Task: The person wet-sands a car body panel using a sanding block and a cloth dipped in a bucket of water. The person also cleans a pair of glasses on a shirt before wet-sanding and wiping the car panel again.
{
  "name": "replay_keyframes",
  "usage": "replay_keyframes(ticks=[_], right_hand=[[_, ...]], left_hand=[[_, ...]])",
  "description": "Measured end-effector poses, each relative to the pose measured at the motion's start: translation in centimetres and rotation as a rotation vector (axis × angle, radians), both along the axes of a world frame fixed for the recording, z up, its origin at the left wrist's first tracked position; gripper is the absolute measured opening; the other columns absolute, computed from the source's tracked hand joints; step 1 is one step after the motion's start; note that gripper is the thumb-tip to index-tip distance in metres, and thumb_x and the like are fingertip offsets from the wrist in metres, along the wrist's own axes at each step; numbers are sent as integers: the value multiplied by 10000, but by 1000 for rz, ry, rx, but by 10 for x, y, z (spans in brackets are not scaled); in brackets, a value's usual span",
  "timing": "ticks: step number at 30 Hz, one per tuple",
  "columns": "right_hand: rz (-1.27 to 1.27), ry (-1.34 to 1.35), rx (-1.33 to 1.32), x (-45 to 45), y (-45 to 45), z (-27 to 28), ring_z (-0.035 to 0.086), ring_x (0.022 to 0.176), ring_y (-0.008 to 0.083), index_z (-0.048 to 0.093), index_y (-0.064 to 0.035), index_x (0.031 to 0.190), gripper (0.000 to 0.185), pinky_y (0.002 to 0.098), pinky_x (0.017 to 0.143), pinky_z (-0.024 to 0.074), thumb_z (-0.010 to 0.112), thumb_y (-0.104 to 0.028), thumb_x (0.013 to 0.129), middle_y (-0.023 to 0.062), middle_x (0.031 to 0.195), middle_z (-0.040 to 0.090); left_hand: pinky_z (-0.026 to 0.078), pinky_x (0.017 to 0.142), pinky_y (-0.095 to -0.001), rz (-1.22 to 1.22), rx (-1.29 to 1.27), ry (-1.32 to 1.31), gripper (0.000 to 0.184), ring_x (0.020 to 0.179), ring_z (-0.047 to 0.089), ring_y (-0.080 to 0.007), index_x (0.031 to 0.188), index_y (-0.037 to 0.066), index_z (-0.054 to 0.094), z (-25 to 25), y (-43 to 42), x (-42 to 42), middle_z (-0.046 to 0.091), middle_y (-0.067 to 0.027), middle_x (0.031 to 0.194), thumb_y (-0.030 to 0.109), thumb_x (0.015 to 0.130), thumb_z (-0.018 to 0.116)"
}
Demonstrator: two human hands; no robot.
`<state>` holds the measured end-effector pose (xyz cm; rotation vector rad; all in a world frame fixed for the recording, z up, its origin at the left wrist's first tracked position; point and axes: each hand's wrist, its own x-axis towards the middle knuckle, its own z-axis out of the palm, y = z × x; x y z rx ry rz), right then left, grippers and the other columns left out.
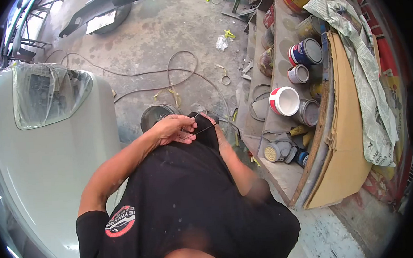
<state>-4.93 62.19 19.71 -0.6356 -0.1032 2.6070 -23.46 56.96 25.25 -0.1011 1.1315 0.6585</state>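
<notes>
My left hand (pixel 175 128) is pinched on a thin, dark-rimmed object that looks like a pair of glasses (pixel 203 131), in front of my torso. Beside it, my right hand (pixel 210 120) is closed on the lower part of my black shirt (pixel 181 187), with the cloth bunched up against the thin object. Most of the right hand's fingers are hidden by the cloth. A round bucket (pixel 154 114) stands on the floor just beyond my left hand.
A pale car body panel (pixel 53 171) with plastic-covered opening (pixel 44 98) lies left. Shelves at right hold paint cans (pixel 306 52), a white tub (pixel 285 101) and a respirator (pixel 278 150), beside cardboard (pixel 344 144). A hose (pixel 139 74) loops across the floor.
</notes>
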Motion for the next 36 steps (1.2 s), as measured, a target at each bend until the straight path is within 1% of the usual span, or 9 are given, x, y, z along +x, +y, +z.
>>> replay_keyframes(ticks=[5,8,11,17,21,25,28,33,36], right_hand=[[-85,-155,-52,3,-7,-4,685,775,182,624,-44,1070,150,290,737,586,583,-165,990,83,914,696],[-59,6,83,6,-9,-38,693,787,166,625,-48,1084,177,285,745,587,602,-191,982,78,936,706],[-137,-411,146,8,-13,-19,687,779,148,615,-50,1114,202,275,745,577,603,-209,990,66,935,707],[37,-133,149,0,-6,-17,654,785,167,587,-62,1119,238,299,774,559,567,-270,1006,65,960,675],[86,121,31,-4,-11,-39,617,793,222,586,-55,1063,385,357,784,537,448,-411,1020,106,931,637],[135,-302,74,-4,-5,24,584,807,220,577,-41,946,388,349,751,507,366,-354,1035,94,865,590],[111,-332,5,-11,2,51,577,768,210,578,-47,914,352,328,734,498,373,-304,1042,79,844,583],[118,-140,62,-6,-5,1,570,724,186,594,-56,932,333,298,712,489,385,-288,1048,55,834,580],[122,-241,22,12,-7,-60,596,749,155,622,-57,1014,307,268,732,501,416,-282,1045,41,891,613]], left_hand=[[613,762,-354,-28,-77,-62,218,818,722,-205,994,48,682,-6,6,-3,678,-33,881,255,1010,614],[605,797,-350,-55,-75,-109,195,819,717,-185,979,64,697,-12,2,-8,691,-5,856,241,1003,620],[601,820,-352,-18,-35,-106,188,849,710,-177,983,65,696,-17,-6,-11,693,-8,875,235,1001,619],[599,853,-373,79,-24,-58,182,906,693,-163,979,68,687,-21,-12,-10,697,-27,919,222,1007,595],[600,843,-368,-9,66,-152,243,826,726,-196,996,53,683,-31,-15,-17,734,-90,883,252,1027,546],[576,875,-350,-53,58,-116,217,876,704,-188,1014,50,692,-31,-14,-14,705,-46,897,232,1026,573],[580,884,-372,-20,42,-135,226,876,701,-195,1020,46,695,-36,-16,-14,699,-41,908,239,1028,577],[600,868,-380,-18,46,-179,209,880,700,-194,1012,54,697,-44,-11,-11,687,-35,897,242,1015,605],[602,867,-372,-50,62,-210,217,871,697,-183,1010,58,698,-54,-12,-9,685,-30,894,256,1013,610]])
